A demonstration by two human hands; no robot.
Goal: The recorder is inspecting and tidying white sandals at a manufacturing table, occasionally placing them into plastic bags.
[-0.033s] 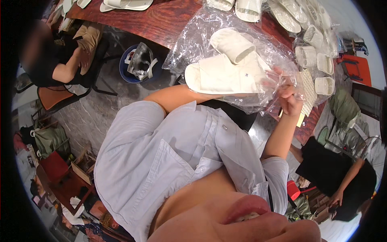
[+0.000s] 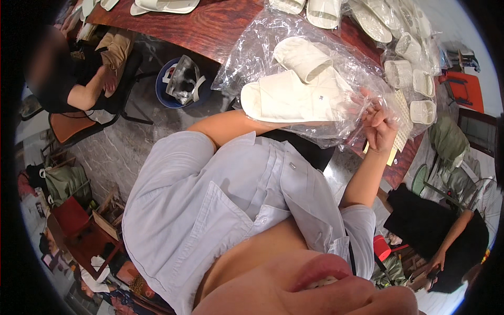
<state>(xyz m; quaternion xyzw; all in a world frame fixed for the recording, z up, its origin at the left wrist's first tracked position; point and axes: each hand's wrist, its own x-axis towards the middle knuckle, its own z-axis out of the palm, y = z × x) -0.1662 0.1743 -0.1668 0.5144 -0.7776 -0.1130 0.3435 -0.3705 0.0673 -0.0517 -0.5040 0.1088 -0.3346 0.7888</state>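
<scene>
A clear plastic bag [image 2: 336, 58] holds a pair of white slippers [image 2: 294, 97], one lying flat and one resting on top of it. I hold the bag up over the edge of the dark red wooden table [image 2: 210, 29]. My right hand [image 2: 380, 126] pinches the bag's crumpled right edge with the fingers closed. My left forearm [image 2: 226, 126] runs under the bag, and its hand is hidden behind the slippers.
Several more white slippers [image 2: 325, 10] and bagged pairs [image 2: 420, 79] lie on the table. A blue bin [image 2: 181, 81] with a plastic liner stands on the grey floor. One person sits at the left [image 2: 68, 86], and another stands at the lower right [image 2: 446, 236].
</scene>
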